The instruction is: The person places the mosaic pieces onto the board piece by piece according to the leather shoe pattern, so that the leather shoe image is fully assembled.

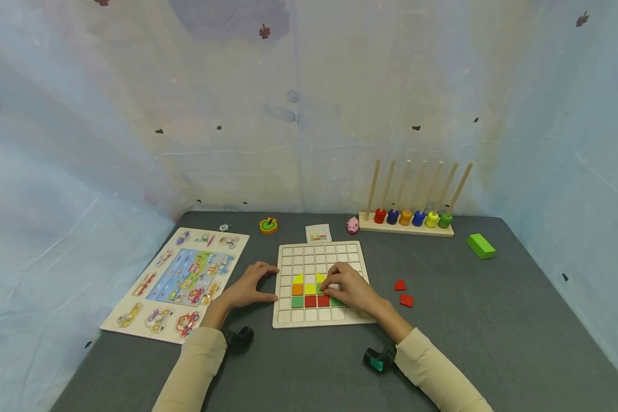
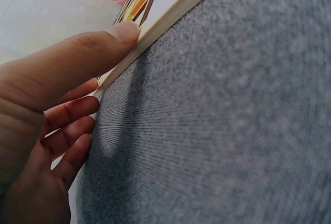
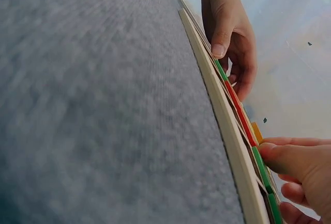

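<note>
A wooden grid board (image 1: pixel 319 254) lies in the middle, with several green, red, orange and yellow tiles in its squares. At its left edge, my left hand (image 1: pixel 249 284) touches the side with spread thumb and fingers. The left thumb (image 2: pixel 125 31) rests at the board's rim in the left wrist view. Over the tiles, my right hand (image 1: pixel 347 283) pinches a small orange tile (image 3: pixel 256 132) between thumb and index finger. That tile stands above the red tiles (image 3: pixel 239 111) in the right wrist view. The right hand hides part of the pattern.
Two loose red pieces (image 1: pixel 406 300) lie right of the board. Behind it are a pattern card (image 1: pixel 318 233), a pig figure (image 1: pixel 352 225) and a peg stand (image 1: pixel 407 226) with coloured rings. A picture puzzle (image 1: pixel 129 309) lies left, a green block (image 1: pixel 481 246) far right.
</note>
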Demonstrator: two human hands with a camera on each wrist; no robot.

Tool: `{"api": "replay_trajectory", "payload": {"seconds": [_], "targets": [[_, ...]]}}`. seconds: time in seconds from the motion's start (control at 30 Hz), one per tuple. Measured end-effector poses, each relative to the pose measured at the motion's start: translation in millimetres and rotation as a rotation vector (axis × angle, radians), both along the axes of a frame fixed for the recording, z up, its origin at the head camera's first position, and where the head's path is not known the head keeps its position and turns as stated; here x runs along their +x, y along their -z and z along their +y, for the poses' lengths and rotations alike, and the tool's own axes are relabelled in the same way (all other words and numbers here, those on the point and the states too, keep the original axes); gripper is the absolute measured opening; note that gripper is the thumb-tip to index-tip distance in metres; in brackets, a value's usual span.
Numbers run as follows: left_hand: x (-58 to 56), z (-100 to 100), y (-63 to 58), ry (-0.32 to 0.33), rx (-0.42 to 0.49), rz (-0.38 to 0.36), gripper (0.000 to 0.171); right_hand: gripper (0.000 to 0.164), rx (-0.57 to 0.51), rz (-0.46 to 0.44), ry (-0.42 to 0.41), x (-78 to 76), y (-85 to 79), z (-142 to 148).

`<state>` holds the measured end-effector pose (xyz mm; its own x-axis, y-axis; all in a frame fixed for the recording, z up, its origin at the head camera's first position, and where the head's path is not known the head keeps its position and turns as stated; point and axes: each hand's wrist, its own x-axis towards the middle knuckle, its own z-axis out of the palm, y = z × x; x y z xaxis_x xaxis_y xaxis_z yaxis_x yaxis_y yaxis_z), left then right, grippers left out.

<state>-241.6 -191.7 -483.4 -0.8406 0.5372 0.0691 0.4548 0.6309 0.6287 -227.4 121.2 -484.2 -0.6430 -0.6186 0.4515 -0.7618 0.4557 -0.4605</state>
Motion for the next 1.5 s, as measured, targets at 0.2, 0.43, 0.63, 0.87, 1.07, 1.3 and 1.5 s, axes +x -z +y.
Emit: {"api": "replay_trajectory", "payload": {"seconds": [0.2, 0.43, 0.63, 0.87, 1.07, 1.3, 1.5], "targets": [[0.3, -0.1, -0.9, 0.004, -0.003, 0.005, 0.069, 0.011, -0.015, 0.016, 0.012, -0.5, -0.2, 5.1], [0.6, -0.2, -1.7, 0.001, -0.006, -0.001, 0.069, 0.021, -0.073, -0.070, 0.057, 1.2, -11.2, 35.6], [-0.8, -0.2, -2.5, -0.008, -0.006, -0.010, 0.069, 0.026, -0.045, -0.104, 0.109, 7.0, -15.9, 72.2], [-1.2, -0.5, -1.2, -0.002, -0.009, -0.008, 0.068, 0.030, -0.015, -0.131, 0.161, 21.0, -18.4, 112.1], [0.7, -0.3, 0.1, 0.007, -0.002, -0.005, 0.068, 0.033, 0.039, -0.135, 0.190, 32.8, -16.8, 139.1], [0.6, 0.3, -0.1, 0.007, 0.003, -0.005, 0.068, 0.033, 0.133, -0.205, 0.197, 44.4, -17.2, 160.7], [-0.4, 0.3, -0.2, 0.007, -0.002, -0.001, 0.068, 0.029, 0.140, -0.224, 0.185, 46.7, -14.4, 163.8]]}}
